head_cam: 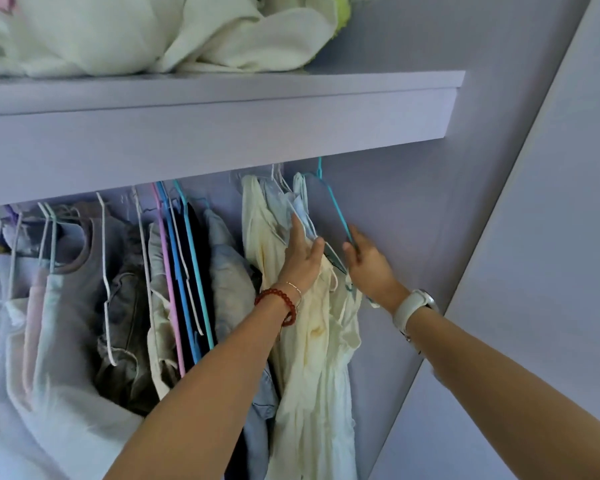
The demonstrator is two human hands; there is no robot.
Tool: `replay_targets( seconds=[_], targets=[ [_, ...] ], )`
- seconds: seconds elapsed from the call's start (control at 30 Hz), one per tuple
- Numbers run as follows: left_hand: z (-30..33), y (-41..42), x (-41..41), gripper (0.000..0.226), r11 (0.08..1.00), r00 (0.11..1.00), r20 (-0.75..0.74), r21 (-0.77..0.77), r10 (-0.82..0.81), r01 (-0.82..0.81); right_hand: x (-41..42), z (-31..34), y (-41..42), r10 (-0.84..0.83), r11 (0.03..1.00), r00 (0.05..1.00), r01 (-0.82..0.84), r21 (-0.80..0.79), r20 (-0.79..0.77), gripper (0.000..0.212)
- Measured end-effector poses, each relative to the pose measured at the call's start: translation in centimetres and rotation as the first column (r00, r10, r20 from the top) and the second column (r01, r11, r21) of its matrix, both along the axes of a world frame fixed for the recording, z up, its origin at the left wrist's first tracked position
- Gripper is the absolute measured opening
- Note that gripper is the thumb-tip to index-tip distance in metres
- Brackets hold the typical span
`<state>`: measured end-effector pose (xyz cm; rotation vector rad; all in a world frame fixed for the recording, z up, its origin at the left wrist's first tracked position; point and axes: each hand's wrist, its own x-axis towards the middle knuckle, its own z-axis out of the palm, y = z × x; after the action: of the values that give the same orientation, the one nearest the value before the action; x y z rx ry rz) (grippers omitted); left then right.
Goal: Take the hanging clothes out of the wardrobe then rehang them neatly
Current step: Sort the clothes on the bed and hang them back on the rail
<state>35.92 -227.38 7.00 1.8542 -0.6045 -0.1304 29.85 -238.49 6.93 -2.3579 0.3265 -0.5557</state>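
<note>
Clothes hang in a row under a lilac wardrobe shelf (222, 133). At the right end hangs a cream dress (312, 358) beside a pale blue shirt (300, 209). My left hand (300, 254), with a red bead bracelet, presses flat against these garments, its thumb out toward the right. My right hand (368, 261), with a white watch on its wrist, pinches the lower arm of a teal hanger (333, 199) whose hook goes up behind the shelf. The rail itself is hidden.
Further left hang a grey top (84, 244), a dark grey garment (125, 306), white pieces (49, 375) and blue and pink hangers (181, 271). Folded white cloth (153, 29) lies on the shelf. The wardrobe side wall (413, 237) stands close on the right.
</note>
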Motion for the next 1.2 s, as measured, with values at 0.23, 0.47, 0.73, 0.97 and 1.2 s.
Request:
replay_targets(
  seconds=[0.23, 0.47, 0.73, 0.97, 1.2],
  targets=[
    [0.9, 1.7, 0.5, 0.054, 0.978, 0.989, 0.029, 0.142, 0.147, -0.150, -0.5, -0.2, 1.4, 0.038, 0.910, 0.976, 0.055, -0.411, 0.215, 0.044],
    [1.1, 6.1, 0.5, 0.028, 0.910, 0.927, 0.128, 0.187, 0.352, -0.371, 1.9, 1.3, 4.8, 0.038, 0.971, 0.994, -0.060, -0.229, -0.102, 0.047],
    [0.4, 6.7, 0.2, 0.021, 0.891, 0.891, -0.068, -0.044, 0.448, -0.452, 1.9, 0.5, 5.1, -0.103, 0.994, 0.992, 0.104, 0.012, -0.072, 0.033],
    [-0.7, 4.9, 0.0, 0.025, 0.877, 0.897, -0.102, -0.186, 0.430, -0.442, 0.2, 1.6, 3.0, -0.268, 0.962, 0.962, 0.270, -0.045, 0.048, 0.028],
    [-0.9, 5.7, 0.5, 0.031, 0.931, 0.937, -0.032, -0.105, 0.348, -0.349, 0.2, 2.2, 2.3, -0.253, 0.944, 0.967, 0.237, -0.229, -0.043, 0.028]
  ],
)
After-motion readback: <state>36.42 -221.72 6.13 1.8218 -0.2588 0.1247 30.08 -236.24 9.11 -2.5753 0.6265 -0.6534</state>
